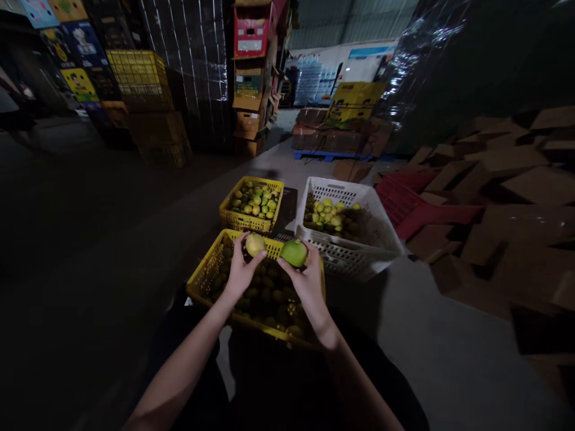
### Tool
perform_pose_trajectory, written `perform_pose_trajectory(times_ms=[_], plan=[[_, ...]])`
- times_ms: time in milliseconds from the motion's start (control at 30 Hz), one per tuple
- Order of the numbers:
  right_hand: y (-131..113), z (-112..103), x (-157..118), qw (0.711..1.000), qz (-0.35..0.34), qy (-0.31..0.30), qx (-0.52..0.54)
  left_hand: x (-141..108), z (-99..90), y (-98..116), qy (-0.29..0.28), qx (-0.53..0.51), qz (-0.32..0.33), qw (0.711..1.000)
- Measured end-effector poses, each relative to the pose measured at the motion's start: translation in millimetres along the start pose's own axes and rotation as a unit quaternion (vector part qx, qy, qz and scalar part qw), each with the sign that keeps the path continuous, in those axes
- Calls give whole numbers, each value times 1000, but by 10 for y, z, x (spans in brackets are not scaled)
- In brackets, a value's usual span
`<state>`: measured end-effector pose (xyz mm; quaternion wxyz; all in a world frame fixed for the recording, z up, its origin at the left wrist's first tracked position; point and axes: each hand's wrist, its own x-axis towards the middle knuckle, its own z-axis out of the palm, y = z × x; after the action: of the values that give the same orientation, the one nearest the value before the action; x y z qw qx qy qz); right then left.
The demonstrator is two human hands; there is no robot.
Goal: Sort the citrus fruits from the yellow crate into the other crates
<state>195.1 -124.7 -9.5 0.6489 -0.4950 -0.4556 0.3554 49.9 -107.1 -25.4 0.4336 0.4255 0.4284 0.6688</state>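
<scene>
Over the near yellow crate [204,272], both of my hands hold up a round citrus fruit. My left hand [242,269] is closed round a yellow citrus fruit [256,244]. A larger green citrus fruit [293,254] sits in the grip of my right hand [308,278]. The two fruits are side by side, a small gap apart. Below my hands, many more fruits [267,293] lie in shadow inside the near crate. Beyond it stands a second yellow crate [245,222] of green and yellow fruit. At the right, a white crate [377,224] is partly filled with similar fruit.
Flattened cardboard [507,239] is heaped at the right, around a red crate [413,206]. Stacked cartons [251,78] and a loaded blue pallet [332,157] stand behind. At the far left edge is part of a person [11,108].
</scene>
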Motion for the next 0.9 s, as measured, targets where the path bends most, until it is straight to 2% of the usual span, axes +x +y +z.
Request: perform_pose_trajectory(times_ms=[33,100,233,333,433,533,667,767,900], plan=[[14,-11,15,999,-37,4,-24,-2,-7,3,-4,16,38,999],[27,-27,33,996,-76,-7,-43,-5,-11,18,-14,28,70,997],[-14,-27,19,996,-75,-22,-42,-25,18,97,-26,-6,27,999],[-59,-14,-1,999,-30,-16,-2,-46,47,160,-41,-51,-22,998],[-84,-15,-5,995,38,-35,88,-58,56,176,-67,-107,-52,991],[-94,-30,5,973,114,-41,196,-56,42,159,-79,-202,-114,970],[-103,-50,33,935,168,-65,304,-38,18,153,-97,-310,-215,921],[-94,-69,52,914,193,-92,345,-24,15,161,-87,-345,-255,899],[-75,-91,62,901,228,-102,354,-7,19,155,-61,-357,-277,890]])
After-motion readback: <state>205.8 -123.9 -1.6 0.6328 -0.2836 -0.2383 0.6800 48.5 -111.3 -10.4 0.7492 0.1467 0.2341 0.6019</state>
